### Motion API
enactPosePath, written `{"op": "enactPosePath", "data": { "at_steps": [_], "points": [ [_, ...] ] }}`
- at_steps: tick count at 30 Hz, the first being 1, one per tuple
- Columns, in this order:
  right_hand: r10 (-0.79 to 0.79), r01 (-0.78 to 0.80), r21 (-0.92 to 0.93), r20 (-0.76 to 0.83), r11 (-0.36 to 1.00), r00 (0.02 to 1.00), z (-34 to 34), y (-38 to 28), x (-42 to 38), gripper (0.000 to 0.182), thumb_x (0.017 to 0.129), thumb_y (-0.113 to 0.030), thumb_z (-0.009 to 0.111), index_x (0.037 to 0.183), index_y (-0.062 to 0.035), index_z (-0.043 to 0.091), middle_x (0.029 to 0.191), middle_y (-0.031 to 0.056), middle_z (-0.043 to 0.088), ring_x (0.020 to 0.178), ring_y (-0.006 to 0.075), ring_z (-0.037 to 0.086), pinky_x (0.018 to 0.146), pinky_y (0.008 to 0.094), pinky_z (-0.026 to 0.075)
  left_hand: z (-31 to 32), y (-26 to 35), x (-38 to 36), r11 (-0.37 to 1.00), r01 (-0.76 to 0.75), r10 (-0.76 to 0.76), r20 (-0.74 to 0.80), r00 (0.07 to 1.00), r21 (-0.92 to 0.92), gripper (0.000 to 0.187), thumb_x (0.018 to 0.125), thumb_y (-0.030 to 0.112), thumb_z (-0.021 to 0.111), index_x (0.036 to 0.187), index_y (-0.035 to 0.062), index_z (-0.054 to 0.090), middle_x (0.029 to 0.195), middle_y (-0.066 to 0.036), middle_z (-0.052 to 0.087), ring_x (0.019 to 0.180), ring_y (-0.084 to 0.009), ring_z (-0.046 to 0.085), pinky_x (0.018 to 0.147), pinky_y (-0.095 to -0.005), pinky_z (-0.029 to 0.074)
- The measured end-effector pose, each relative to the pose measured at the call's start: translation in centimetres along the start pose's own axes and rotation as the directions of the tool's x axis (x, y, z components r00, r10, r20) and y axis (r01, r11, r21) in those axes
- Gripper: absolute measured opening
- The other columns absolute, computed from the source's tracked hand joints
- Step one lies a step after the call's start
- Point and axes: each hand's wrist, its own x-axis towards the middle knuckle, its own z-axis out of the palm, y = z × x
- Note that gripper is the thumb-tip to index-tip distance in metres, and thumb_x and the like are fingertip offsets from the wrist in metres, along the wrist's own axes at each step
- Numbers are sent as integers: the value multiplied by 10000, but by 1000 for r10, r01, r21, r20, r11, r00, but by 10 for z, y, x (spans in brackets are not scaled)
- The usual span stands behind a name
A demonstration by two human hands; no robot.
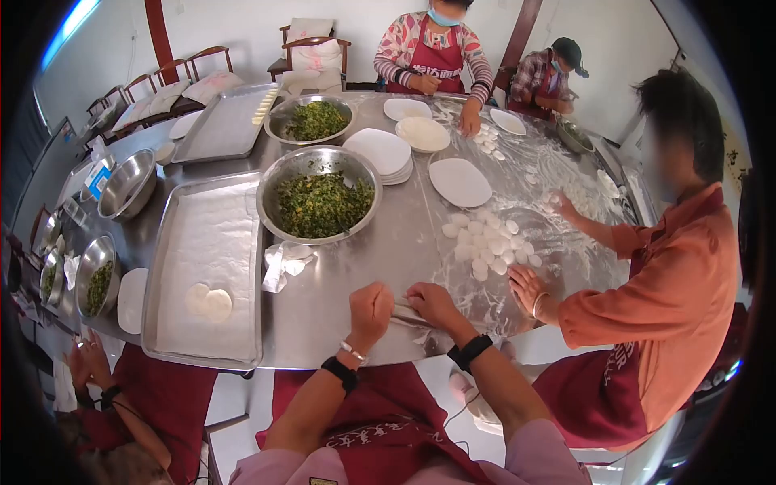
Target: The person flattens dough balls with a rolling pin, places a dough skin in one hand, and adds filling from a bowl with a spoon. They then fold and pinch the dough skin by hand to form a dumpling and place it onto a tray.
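Observation:
Over the near edge of the steel table, my left hand (372,314) is closed in a loose fist, its fingers mostly hidden from above. Close beside it, my right hand (435,305) is closed too, thumb and fingers pressed together. A narrow pale-grey strip (411,314) shows between the two hands; I cannot tell what it is. Ahead and to the left stands a large steel bowl (265,184) of chopped green filling (325,204). Left of my hands, a lined metal tray (204,267) carries two overlapping round dough pieces (217,306).
Small dough pieces (478,241) lie heaped on the floury steel table (356,263), near a co-worker's hand (527,287) on the right. White plates (378,152), a second filling bowl (276,125) and another tray (218,129) stand farther back. Crumpled paper (283,265) lies beside the near tray.

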Motion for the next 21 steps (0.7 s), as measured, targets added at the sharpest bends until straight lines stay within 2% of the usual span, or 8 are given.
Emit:
{"op": "enactPosePath", "data": {
  "at_steps": [3,6,8,11,14,17,19,21],
  "points": [
    [-4,6,-78,25,997,1000,4,-17,-7,195,811,-216,651,883,-41,699,846,167,689,836,357,659,757,435,510,-11,2,-31,995,-94,93,64,994,27,218,853,42,509,636,17,498,570,-109,498,490,-255,493,475,-354,382],
    [-36,45,-107,81,993,996,10,-17,-11,225,811,-233,659,896,-28,698,836,165,682,803,335,656,730,408,507,-19,15,-59,901,-374,346,156,925,221,159,818,51,549,664,33,514,603,-110,497,533,-303,505,497,-406,403],
    [-54,58,-43,82,997,995,16,-13,-4,234,808,-231,666,897,-16,697,823,161,676,769,302,656,700,393,506,-24,25,-73,892,-427,389,231,892,148,119,786,57,578,682,47,521,627,-117,488,573,-345,509,521,-450,413],
    [-52,50,28,68,998,996,10,1,2,193,845,-166,645,925,2,696,803,112,672,731,208,660,682,354,536,-23,29,-83,927,-357,335,180,925,110,112,772,51,589,680,52,524,635,-124,502,571,-345,517,521,-446,414],
    [306,-407,331,316,851,898,3,-39,11,174,892,-124,619,968,19,684,827,67,660,774,173,662,724,326,567,-22,22,-85,953,-296,284,146,948,63,80,769,54,584,700,55,543,649,-123,516,573,-343,524,525,-438,416],
    [215,-424,348,502,836,837,3,-109,33,198,930,-123,602,1039,33,657,897,51,653,827,169,663,769,331,588,-23,23,-84,948,-313,303,141,943,55,58,769,48,583,721,50,550,648,-123,522,572,-344,529,530,-439,422],
    [44,-440,472,642,764,765,17,-151,52,255,946,-134,595,1135,36,617,1007,86,648,911,189,661,831,355,581,-25,29,-86,953,-301,294,150,944,23,45,772,48,581,735,47,554,649,-123,525,573,-347,533,533,-442,425],
    [-218,-484,681,676,549,704,28,-207,59,315,971,-148,571,1232,29,562,1147,125,620,1027,216,647,920,371,555,-26,29,-87,948,-314,300,169,939,60,39,776,46,577,743,46,555,658,-124,528,584,-348,539,539,-445,429]
  ]
}}
